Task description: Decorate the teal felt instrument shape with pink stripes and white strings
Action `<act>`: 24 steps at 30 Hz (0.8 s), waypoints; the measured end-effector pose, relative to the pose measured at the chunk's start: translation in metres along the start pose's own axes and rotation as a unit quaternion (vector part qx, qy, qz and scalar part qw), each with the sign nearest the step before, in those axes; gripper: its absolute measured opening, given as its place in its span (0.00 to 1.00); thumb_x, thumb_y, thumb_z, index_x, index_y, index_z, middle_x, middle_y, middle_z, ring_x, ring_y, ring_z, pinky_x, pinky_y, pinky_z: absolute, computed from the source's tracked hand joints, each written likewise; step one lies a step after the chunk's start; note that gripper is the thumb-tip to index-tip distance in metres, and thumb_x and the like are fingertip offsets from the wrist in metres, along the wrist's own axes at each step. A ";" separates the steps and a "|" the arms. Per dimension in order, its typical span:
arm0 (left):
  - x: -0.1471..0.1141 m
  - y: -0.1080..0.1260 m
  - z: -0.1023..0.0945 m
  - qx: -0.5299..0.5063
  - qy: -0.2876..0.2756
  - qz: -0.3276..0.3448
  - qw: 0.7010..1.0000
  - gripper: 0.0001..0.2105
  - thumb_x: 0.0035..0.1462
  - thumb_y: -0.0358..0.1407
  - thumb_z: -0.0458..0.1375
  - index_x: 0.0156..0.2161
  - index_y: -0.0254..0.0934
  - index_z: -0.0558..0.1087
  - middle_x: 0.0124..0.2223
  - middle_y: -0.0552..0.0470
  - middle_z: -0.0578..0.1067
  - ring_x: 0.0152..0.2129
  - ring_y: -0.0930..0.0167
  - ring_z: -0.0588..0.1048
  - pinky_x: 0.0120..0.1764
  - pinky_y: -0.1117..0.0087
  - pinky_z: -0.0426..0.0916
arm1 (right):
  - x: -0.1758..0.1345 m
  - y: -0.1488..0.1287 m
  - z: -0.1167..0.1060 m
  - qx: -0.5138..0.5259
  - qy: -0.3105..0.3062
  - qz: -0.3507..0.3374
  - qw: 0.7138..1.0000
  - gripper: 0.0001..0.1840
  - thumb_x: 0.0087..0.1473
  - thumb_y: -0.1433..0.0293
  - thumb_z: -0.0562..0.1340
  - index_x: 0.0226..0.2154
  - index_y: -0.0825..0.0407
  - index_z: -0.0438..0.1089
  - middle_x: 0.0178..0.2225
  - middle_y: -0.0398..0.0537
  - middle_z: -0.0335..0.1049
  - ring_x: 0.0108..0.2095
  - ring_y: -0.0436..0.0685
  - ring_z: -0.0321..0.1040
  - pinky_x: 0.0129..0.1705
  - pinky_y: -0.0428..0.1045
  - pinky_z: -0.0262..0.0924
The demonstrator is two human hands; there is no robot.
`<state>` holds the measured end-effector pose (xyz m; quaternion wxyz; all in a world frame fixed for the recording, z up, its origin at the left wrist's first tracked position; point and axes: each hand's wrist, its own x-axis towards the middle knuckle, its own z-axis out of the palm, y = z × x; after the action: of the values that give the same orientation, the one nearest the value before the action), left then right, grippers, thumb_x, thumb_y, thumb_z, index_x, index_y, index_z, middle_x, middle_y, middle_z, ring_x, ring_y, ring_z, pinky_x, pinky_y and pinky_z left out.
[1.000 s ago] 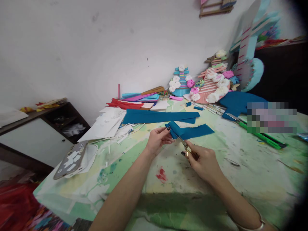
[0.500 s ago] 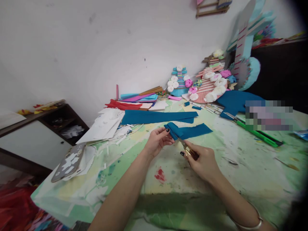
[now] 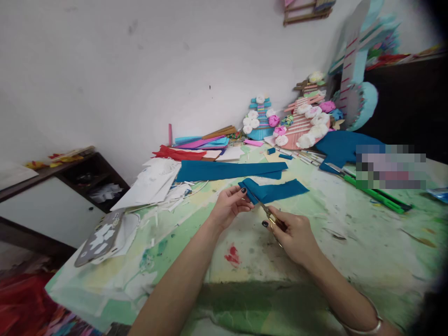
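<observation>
The strip (image 3: 285,190) is deep blue, doubled over at its left end and flat toward a slanted right edge. It's at the table's (image 3: 196,224) middle, just before a longer blue piece (image 3: 227,171). The left hand (image 3: 229,205) pinches the fold; the right hand (image 3: 292,233) grips the scissors (image 3: 267,213), blades at the strip. Half a second ago, their gold handle jutted less below that hand.

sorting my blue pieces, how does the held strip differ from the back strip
The held strip is pinched in the left hand with the scissors at it; the back strip lies untouched by either hand. The held strip, folded over at its left end, looks shorter than the back strip. Both are dark blue.
</observation>
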<state>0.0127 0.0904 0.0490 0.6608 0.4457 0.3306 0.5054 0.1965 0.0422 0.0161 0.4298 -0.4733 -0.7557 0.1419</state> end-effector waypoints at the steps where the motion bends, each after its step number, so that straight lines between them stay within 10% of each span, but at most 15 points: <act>1: 0.000 0.000 0.000 -0.001 -0.002 -0.001 1.000 0.15 0.45 0.40 0.66 0.31 0.31 0.69 0.24 0.50 0.75 0.21 0.72 0.76 0.21 0.79 0.68 | 0.000 0.000 0.000 0.000 0.001 0.001 1.000 0.16 0.52 0.66 0.57 0.39 0.57 0.73 0.17 0.40 0.64 0.18 0.48 0.58 0.22 0.44 0.50; 24: 0.001 -0.007 -0.002 0.014 -0.044 -0.002 0.999 0.15 0.45 0.40 0.66 0.32 0.31 0.69 0.24 0.50 0.76 0.20 0.72 0.76 0.22 0.78 0.68 | 0.000 0.001 0.000 -0.003 0.015 -0.006 1.000 0.17 0.51 0.66 0.57 0.40 0.57 0.73 0.17 0.41 0.63 0.18 0.49 0.56 0.22 0.44 0.49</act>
<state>0.0142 0.0914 0.0422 0.6691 0.4761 0.3094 0.4795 0.1972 0.0429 0.0157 0.4405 -0.4716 -0.7527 0.1302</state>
